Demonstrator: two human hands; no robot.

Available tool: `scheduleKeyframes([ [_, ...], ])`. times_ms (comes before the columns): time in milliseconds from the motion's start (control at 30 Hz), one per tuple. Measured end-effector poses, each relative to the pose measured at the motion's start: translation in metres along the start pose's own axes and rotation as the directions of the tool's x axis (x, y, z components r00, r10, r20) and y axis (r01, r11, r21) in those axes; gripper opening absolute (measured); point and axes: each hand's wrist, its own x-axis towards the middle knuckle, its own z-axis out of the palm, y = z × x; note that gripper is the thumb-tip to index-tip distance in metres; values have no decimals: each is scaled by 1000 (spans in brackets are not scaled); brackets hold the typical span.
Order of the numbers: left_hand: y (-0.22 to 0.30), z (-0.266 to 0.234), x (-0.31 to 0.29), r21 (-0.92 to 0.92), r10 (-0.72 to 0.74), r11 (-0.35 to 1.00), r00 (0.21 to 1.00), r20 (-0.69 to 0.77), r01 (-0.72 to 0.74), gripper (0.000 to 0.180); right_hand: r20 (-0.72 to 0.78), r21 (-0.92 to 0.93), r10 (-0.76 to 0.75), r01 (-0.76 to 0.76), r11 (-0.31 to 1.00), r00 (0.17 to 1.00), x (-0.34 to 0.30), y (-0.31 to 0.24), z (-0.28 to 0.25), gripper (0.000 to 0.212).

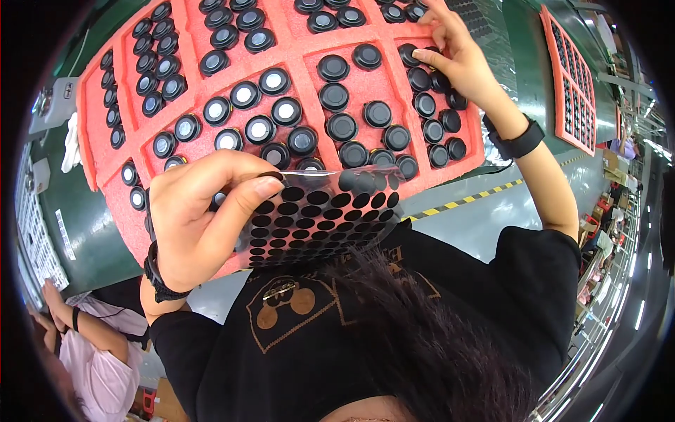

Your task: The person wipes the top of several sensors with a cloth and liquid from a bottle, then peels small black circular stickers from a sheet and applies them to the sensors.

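A clear sheet with rows of black round stickers hangs from my left hand, its upper edge pinched between thumb and fingers. The sheet covers the near edge of a pink foam tray. In the tray's compartments sit several short black round parts; some have pale round centres, such as one part, and others have all-black tops, such as another part. At the tray's far right, my right hand reaches over a black part, its thumb at the part's top. The fingers are apart, with nothing visible between them.
Another pink tray of black parts lies at the right on the green table. A co-worker's arm shows at the lower left, beside a pale perforated panel. Yellow-black tape marks the floor.
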Motion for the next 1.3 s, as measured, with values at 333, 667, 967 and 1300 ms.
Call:
scheduleKeyframes([
  [333, -6, 6, 1, 48, 159, 986, 987, 19, -159, 4, -10, 658, -515, 393, 642, 857, 52, -37, 23, 12],
  [667, -5, 7, -4, 69, 258, 963, 965, 39, -260, 4, 357, 292, -126, 17, 956, 926, 71, -74, 60, 7],
  [967, -9, 9, -6, 53, 296, 954, 955, -4, -295, 8, 387, 268, -56, -54, 962, 920, 73, -71, 64, 8],
  [1300, -8, 6, -7, 97, 274, 956, 961, 36, -276, 8, 302, 133, -180, 145, 980, 936, 65, -66, 75, 21],
])
